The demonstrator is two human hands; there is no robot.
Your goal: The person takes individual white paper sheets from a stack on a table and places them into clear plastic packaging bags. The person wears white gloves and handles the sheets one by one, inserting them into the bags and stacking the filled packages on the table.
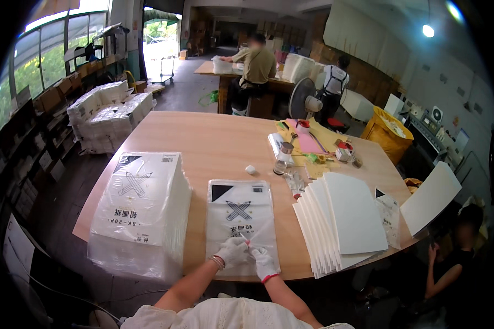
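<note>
A flat pile of clear plastic bags [240, 197], printed with crossed pencils and a dark corner, lies on the table before me. My left hand [232, 251], in a white glove with a bracelet at the wrist, is over its near half with the fingers closed. Beside it my right hand [264, 261], in a white glove with a red cuff, also has its fingers drawn together. Between the fingertips shows a small pinkish-red spot with thin pale edges, too small to name. To the left stands a tall stack of filled paper packs [140, 203] in the same printed plastic.
Fanned stacks of white paper [340, 219] lie at the right of the wooden table [214, 137]. A glass jar [282, 163], a white cap [250, 170] and coloured papers [307, 141] sit farther back. A fan [303, 98] stands beyond; other people are nearby.
</note>
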